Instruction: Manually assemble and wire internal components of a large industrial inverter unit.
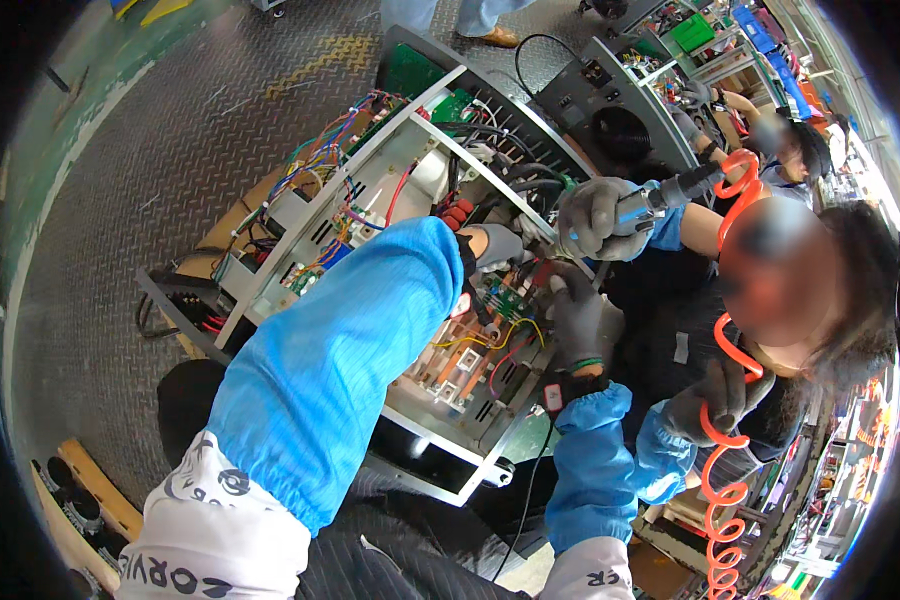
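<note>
Mid-frame, an open metal chassis [432, 178] is being reached into by the gloved right hand [582, 320], right of centre, and left hand [500, 246], at centre; whether fingers are pinching anything cannot be told. Upper right, a power tool [670, 195] is being gripped by a co-worker's hand [598, 218].

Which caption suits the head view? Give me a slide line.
Gloved left hand and right hand reach into an open metal case of wires while a co-worker alongside holds a tool.
</note>
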Action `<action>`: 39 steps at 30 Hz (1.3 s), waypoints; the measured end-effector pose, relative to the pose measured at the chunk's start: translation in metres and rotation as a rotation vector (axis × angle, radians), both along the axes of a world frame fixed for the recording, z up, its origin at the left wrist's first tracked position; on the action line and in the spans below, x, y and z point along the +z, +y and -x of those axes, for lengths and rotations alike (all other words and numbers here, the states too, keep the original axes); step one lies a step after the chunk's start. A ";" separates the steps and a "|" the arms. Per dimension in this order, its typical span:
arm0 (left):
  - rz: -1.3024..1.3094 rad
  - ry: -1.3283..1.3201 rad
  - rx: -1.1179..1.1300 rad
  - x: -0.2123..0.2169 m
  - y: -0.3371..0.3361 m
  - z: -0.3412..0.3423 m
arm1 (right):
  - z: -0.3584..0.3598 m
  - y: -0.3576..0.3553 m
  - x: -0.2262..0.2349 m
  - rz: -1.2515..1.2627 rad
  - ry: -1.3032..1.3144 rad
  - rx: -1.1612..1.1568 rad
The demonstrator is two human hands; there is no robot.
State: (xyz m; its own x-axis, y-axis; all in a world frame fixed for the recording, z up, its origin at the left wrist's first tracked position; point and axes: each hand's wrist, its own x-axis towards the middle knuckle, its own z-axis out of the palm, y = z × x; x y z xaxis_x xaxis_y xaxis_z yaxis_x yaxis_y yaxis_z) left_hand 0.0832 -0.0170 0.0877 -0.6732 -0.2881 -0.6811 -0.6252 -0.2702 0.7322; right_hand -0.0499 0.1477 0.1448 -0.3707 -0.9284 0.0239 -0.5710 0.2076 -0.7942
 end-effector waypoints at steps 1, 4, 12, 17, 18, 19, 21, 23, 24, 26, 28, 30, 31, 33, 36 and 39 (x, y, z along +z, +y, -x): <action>-0.080 -0.028 0.059 -0.003 -0.002 0.001 | -0.001 0.001 0.008 -0.037 0.011 -0.045; -0.213 0.014 0.085 -0.011 -0.005 -0.001 | -0.010 0.001 0.026 -0.082 0.301 -0.046; -0.122 0.018 0.080 0.002 -0.001 -0.005 | -0.008 0.003 0.022 -0.046 0.277 -0.110; 0.052 0.103 0.008 0.004 0.001 -0.001 | 0.014 0.002 -0.010 0.143 0.354 -0.099; 0.095 0.138 -0.017 0.004 0.003 0.000 | 0.018 0.005 -0.012 0.157 0.377 -0.100; 0.134 0.159 -0.035 0.000 0.002 -0.002 | 0.009 0.004 -0.004 0.121 0.392 -0.097; 0.118 0.147 -0.075 -0.005 -0.002 -0.005 | 0.004 0.002 -0.006 0.106 0.431 -0.086; 0.102 0.174 -0.089 -0.003 -0.004 -0.005 | 0.005 0.000 -0.007 0.137 0.445 -0.086; 0.099 0.168 -0.091 -0.003 -0.002 -0.004 | 0.006 0.001 -0.007 0.145 0.431 -0.088; 0.093 0.156 -0.098 0.002 -0.001 -0.003 | 0.003 0.005 0.000 0.100 0.335 -0.104; 0.087 0.158 -0.098 0.002 0.000 -0.003 | -0.007 0.003 0.016 -0.013 0.283 -0.117; 0.080 0.174 -0.094 -0.004 -0.004 -0.002 | -0.009 0.004 0.018 -0.070 0.316 -0.110; 0.080 0.170 -0.099 -0.004 -0.004 -0.001 | -0.006 0.003 0.015 -0.055 0.366 -0.102; 0.079 0.163 -0.111 -0.005 -0.004 0.000 | -0.002 0.005 0.009 -0.027 0.406 -0.101; 0.091 0.132 -0.109 -0.008 -0.005 0.002 | -0.004 0.004 0.011 0.008 0.373 -0.107; 0.152 0.152 -0.134 -0.010 -0.005 0.004 | -0.006 0.004 0.015 -0.007 0.326 -0.111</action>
